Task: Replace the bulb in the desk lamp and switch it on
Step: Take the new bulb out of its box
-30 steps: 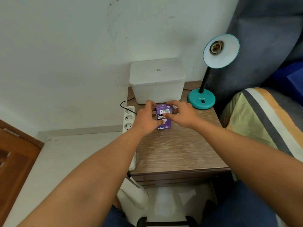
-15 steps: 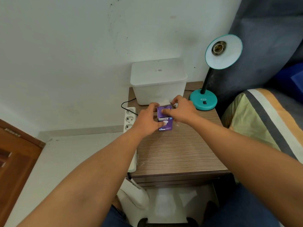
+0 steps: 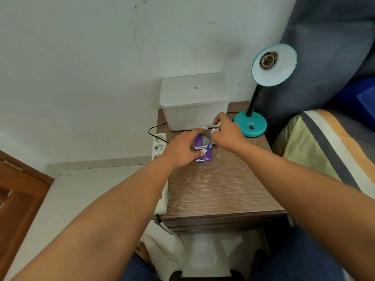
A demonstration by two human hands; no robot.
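Note:
A purple bulb box point(image 3: 204, 154) stands on the wooden bedside table point(image 3: 219, 185), its top open. My left hand point(image 3: 179, 150) grips the box from the left. A white bulb point(image 3: 206, 138) shows in the opening, its metal base near my right hand point(image 3: 226, 134), whose fingers pinch that base. The teal desk lamp point(image 3: 250, 123) stands at the table's back right. Its shade point(image 3: 274, 64) faces me with an empty socket point(image 3: 268, 59).
A white lidded plastic bin point(image 3: 194, 101) sits at the back of the table. A white power strip point(image 3: 159, 147) with a black cable runs along the table's left edge. A striped pillow point(image 3: 328, 147) and dark sofa lie to the right. A wooden door point(image 3: 18, 197) stands at the left.
The box's top flap has been opened and the white bulb now shows inside. My right hand has shifted to the bulb's base at the box top. My left hand stays on the box.

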